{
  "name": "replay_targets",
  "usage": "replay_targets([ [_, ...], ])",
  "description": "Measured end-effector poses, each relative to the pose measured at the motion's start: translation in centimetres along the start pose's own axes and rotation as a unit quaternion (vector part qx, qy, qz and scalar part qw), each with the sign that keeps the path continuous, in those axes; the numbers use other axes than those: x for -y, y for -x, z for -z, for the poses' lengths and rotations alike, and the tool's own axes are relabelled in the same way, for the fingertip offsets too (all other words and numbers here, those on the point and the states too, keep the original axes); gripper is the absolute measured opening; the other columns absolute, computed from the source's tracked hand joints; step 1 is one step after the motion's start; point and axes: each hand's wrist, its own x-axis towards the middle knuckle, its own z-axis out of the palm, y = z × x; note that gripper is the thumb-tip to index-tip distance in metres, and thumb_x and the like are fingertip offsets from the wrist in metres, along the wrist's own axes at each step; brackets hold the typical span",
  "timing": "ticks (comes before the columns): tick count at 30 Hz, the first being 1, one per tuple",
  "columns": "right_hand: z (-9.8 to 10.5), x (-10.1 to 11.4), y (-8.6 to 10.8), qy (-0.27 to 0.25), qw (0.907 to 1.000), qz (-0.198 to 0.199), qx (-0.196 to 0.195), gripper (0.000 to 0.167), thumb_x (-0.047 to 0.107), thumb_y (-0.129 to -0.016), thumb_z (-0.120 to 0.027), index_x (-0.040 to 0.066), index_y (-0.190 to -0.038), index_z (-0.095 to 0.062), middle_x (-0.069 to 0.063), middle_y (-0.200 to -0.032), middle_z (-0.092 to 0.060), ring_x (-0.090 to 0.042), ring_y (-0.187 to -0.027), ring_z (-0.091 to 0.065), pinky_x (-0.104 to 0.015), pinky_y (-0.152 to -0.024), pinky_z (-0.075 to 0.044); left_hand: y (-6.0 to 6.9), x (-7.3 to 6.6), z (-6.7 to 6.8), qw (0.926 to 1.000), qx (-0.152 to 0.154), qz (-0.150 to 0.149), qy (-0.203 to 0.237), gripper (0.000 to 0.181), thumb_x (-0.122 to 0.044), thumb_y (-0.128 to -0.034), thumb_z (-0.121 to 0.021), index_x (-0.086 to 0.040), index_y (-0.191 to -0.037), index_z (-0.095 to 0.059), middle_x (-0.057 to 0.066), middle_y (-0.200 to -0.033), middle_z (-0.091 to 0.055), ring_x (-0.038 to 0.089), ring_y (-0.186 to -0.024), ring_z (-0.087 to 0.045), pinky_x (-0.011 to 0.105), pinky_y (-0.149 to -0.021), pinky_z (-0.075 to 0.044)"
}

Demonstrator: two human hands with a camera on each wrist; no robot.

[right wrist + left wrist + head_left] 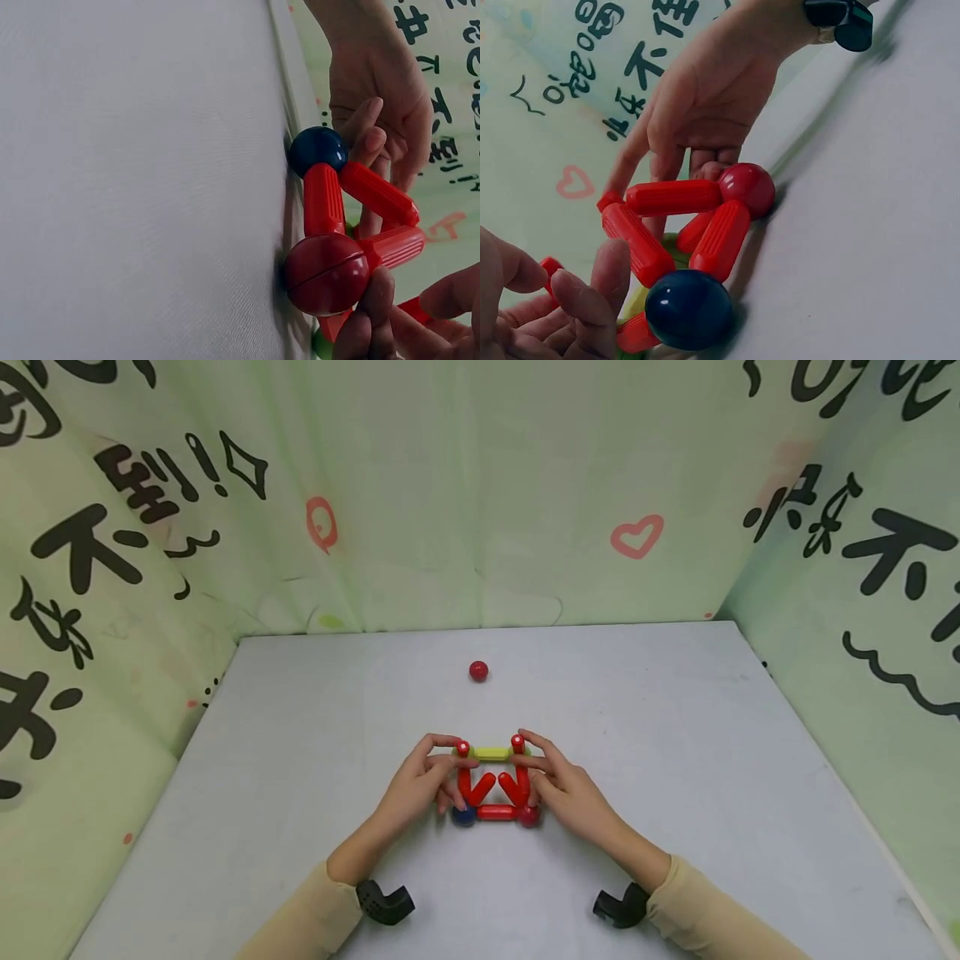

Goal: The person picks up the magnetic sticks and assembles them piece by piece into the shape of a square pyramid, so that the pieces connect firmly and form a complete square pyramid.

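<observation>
A small frame of red magnetic rods and balls stands on the table between both hands. A blue ball (464, 815) and a red ball (528, 816) form its near corners, joined by a red rod (496, 812). Behind lies a yellow-green rod (491, 753), with green balls partly covered by fingers. Other red rods slant up from the corners. My left hand (422, 781) pinches a raised red rod (463, 749) on the left side. On the right, my right hand (564, 787) pinches another raised red rod (517, 743); its fingers partly hide the lower rods.
One loose red ball (478, 671) lies beyond the frame, near the back of the white table (315, 693). Pale green curtains (480, 527) with black writing surround the table at the back and sides. A black wrist device (386, 903) sits on each forearm.
</observation>
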Motion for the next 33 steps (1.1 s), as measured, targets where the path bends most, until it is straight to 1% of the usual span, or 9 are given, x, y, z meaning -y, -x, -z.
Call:
replay_targets([
  [5, -0.1, -0.1, 0.1, 0.008, 0.9999, 0.004, 0.004, 0.049, 0.010, -0.106, -0.048, 0.024, -0.153, -0.043, -0.007, -0.127, -0.072, -0.017, -0.068, -0.059, -0.025, -0.064, -0.044, -0.2, 0.3, -0.6, 0.9996, 0.026, -0.013, -0.005, 0.031, -0.018, -0.1103, -0.046, -0.009, -0.140, -0.043, 0.016, -0.133, -0.069, 0.022, -0.061, -0.071, 0.020, -0.050, -0.045],
  [7, -0.2, -0.1, 0.1, 0.013, 0.9998, 0.007, 0.010, 0.048, 0.010, -0.106, -0.048, 0.026, -0.152, -0.045, -0.008, -0.132, -0.071, -0.016, -0.063, -0.053, -0.025, -0.061, -0.042, -0.3, 0.5, -0.8, 0.9993, 0.032, -0.016, -0.010, 0.031, -0.020, -0.1107, -0.047, -0.009, -0.140, -0.044, 0.016, -0.134, -0.069, 0.020, -0.060, -0.071, 0.020, -0.048, -0.044],
  [12, -0.4, -0.2, 0.3, 0.031, 0.9990, 0.022, 0.023, 0.048, 0.010, -0.105, -0.049, 0.028, -0.150, -0.047, -0.011, -0.136, -0.068, -0.020, -0.092, -0.069, -0.028, -0.070, -0.044, -0.4, 0.9, -1.0, 0.9995, 0.026, -0.013, -0.014, 0.030, -0.021, -0.1100, -0.050, -0.011, -0.138, -0.046, 0.014, -0.132, -0.070, 0.020, -0.054, -0.066, 0.020, -0.044, -0.037],
  [14, -0.5, -0.3, 0.4, 0.034, 0.9988, 0.027, 0.024, 0.047, 0.009, -0.105, -0.049, 0.027, -0.149, -0.048, -0.011, -0.135, -0.069, -0.022, -0.114, -0.068, -0.030, -0.075, -0.045, -0.4, 0.9, -1.1, 0.9995, 0.024, -0.010, -0.019, 0.029, -0.020, -0.1095, -0.051, -0.012, -0.137, -0.046, 0.014, -0.129, -0.071, 0.021, -0.052, -0.063, 0.020, -0.044, -0.034],
  [18, -0.5, -0.4, 0.4, 0.033, 0.9989, 0.023, 0.022, 0.047, 0.010, -0.105, -0.049, 0.027, -0.150, -0.047, -0.012, -0.136, -0.068, -0.020, -0.107, -0.069, -0.030, -0.073, -0.046, -0.5, 0.9, -1.4, 0.9994, 0.021, -0.003, -0.028, 0.028, -0.019, -0.1085, -0.052, -0.013, -0.136, -0.048, 0.013, -0.124, -0.073, 0.017, -0.049, -0.059, 0.019, -0.046, -0.036],
  [23, -0.6, -0.5, 0.5, 0.031, 0.9989, 0.025, 0.026, 0.047, 0.011, -0.106, -0.049, 0.026, -0.150, -0.047, -0.011, -0.137, -0.068, -0.020, -0.107, -0.070, -0.029, -0.073, -0.047, -0.5, 1.0, -1.4, 0.9997, 0.016, 0.010, -0.018, 0.028, -0.016, -0.1077, -0.051, -0.014, -0.135, -0.047, 0.013, -0.122, -0.074, 0.015, -0.049, -0.058, 0.019, -0.046, -0.036],
  [26, -0.6, -0.6, 0.5, 0.032, 0.9988, 0.029, 0.024, 0.047, 0.010, -0.106, -0.049, 0.025, -0.150, -0.047, -0.011, -0.136, -0.068, -0.018, -0.103, -0.070, -0.029, -0.072, -0.047, -0.5, 1.0, -1.3, 0.9996, 0.015, 0.008, -0.021, 0.027, -0.016, -0.1078, -0.051, -0.013, -0.135, -0.048, 0.013, -0.121, -0.074, 0.015, -0.048, -0.056, 0.020, -0.046, -0.038],
  [30, -0.6, -0.7, 0.6, 0.034, 0.9987, 0.030, 0.022, 0.049, 0.009, -0.105, -0.050, 0.025, -0.151, -0.046, -0.011, -0.135, -0.068, -0.014, -0.083, -0.064, -0.026, -0.066, -0.046, -0.5, 1.0, -1.3, 0.9993, 0.008, 0.001, -0.037, 0.027, -0.014, -0.1067, -0.050, -0.012, -0.133, -0.050, 0.013, -0.114, -0.075, 0.015, -0.044, -0.047, 0.022, -0.046, -0.040],
  [33, -0.6, -0.7, 0.7, 0.036, 0.9987, 0.024, 0.025, 0.054, 0.009, -0.104, -0.052, 0.025, -0.155, -0.042, -0.010, -0.137, -0.067, -0.012, -0.069, -0.056, -0.025, -0.061, -0.045, -0.4, 0.8, -1.0, 0.9987, -0.012, 0.003, -0.050, 0.030, -0.013, -0.1047, -0.050, -0.014, -0.134, -0.053, 0.009, -0.104, -0.077, 0.015, -0.042, -0.042, 0.023, -0.044, -0.039],
])
